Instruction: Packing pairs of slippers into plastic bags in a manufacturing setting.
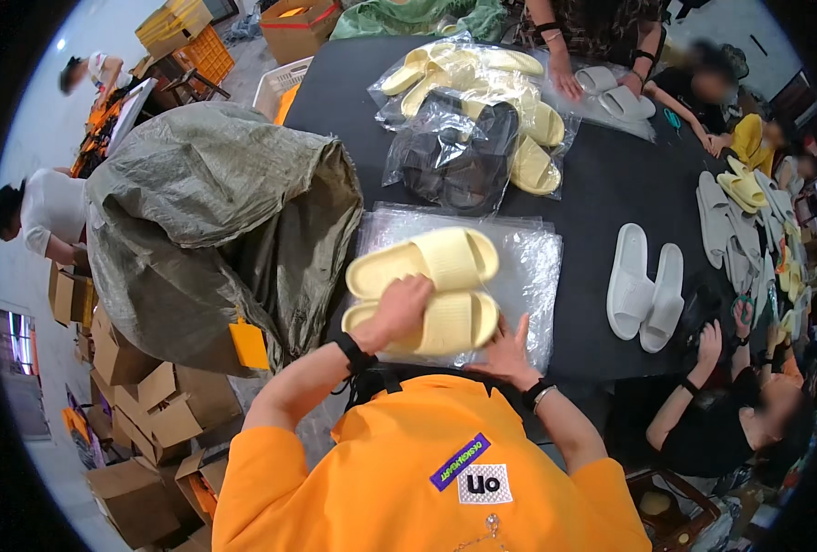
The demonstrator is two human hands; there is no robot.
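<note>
A pair of pale yellow slide sandals (450, 260) lies side by side over a stack of clear plastic bags (530, 247) at the table's near edge. My left hand (401, 313) is closed on the sandals where their inner edges meet, its fingers wrapped over the footbeds. Close by the toe end of the nearer sandal, my right hand (509, 352) rests on the bags with thumb and fingers apart, holding nothing. Bagged black sandals (459, 166) and bagged yellow sandals (537, 166) lie just beyond the stack.
A large grey-green woven sack (206, 184) bulges against the table's left side. White slides (631, 294) lie to the right on the dark tabletop (583, 207). Co-workers handle sandals at the far and right sides. Cardboard boxes (173, 405) are piled on the floor at left.
</note>
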